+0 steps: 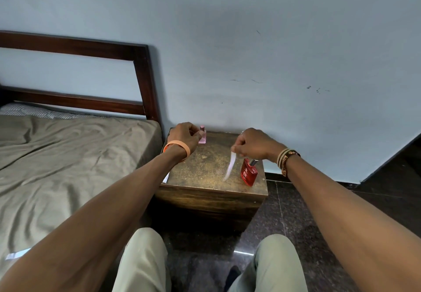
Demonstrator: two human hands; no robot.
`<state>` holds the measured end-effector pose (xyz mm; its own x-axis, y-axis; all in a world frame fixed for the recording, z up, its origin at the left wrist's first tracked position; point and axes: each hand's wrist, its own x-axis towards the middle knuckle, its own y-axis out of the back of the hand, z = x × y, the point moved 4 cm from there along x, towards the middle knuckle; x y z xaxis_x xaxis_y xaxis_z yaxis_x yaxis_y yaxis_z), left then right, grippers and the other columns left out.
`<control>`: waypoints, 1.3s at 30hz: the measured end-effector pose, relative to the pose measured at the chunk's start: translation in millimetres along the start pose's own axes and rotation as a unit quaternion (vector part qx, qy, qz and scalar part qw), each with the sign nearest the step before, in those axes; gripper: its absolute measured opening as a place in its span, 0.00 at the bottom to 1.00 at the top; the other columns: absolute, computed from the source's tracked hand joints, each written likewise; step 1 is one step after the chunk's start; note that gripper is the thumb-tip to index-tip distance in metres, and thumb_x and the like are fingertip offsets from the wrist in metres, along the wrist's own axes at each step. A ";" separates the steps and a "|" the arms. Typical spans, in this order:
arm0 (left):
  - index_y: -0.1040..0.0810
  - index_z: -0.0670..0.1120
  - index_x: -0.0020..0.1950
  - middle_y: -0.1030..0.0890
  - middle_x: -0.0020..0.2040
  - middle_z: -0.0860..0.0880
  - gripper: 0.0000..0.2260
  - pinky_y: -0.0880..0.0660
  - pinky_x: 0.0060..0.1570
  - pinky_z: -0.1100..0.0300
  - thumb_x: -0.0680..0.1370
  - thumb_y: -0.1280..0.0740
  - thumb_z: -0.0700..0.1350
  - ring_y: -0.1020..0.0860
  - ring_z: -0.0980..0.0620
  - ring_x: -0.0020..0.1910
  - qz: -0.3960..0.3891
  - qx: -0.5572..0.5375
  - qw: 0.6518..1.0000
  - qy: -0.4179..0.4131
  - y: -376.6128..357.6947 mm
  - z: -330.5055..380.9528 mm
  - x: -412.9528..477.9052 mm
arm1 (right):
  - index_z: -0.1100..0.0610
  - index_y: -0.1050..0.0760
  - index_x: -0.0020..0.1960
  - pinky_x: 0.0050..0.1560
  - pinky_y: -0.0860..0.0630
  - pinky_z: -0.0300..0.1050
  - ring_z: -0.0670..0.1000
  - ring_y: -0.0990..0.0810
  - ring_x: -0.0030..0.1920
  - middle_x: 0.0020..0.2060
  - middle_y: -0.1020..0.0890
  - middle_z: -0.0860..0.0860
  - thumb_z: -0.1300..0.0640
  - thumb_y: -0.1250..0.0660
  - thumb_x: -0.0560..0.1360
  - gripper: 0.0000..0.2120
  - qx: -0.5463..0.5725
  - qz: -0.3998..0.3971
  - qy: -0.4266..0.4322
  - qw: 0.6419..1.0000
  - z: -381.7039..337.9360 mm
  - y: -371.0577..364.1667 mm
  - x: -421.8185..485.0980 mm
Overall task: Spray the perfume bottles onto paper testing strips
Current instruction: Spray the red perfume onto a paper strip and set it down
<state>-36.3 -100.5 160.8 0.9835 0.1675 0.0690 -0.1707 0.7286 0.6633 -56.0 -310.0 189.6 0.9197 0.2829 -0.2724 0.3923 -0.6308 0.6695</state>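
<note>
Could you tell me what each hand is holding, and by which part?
The right hand pinches the strip by its top end. The left hand touches the pink bottle at its body; a grip cannot be told.

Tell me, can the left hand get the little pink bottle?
Probably yes. The left hand is right against the pink perfume bottle, thumb seemingly touching it, with nothing between them on the bedside table.

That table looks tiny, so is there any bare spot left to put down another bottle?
Yes: the middle and front of the table top, between the left hand holding the pink bottle and the paper strip in the right hand. The right edge is crowded by the red bottle.
</note>
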 end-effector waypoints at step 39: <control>0.16 0.46 0.49 0.17 0.46 0.49 0.05 0.29 0.43 0.62 0.75 0.28 0.44 0.23 0.54 0.43 -0.035 0.000 0.999 -0.009 -21.4 -6.6 -1.0 | 0.62 0.20 0.49 0.34 0.26 0.41 0.49 0.23 0.33 0.36 0.19 0.54 0.57 0.33 0.79 0.07 0.403 -0.033 0.028 0.914 -1.0 -2.8 5.6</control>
<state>-34.0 -111.9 141.6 0.9940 0.1033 0.0360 -0.1009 0.7385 0.6667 -52.0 -306.0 186.9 0.8997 0.3623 -0.2436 0.3536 -0.9319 -0.0803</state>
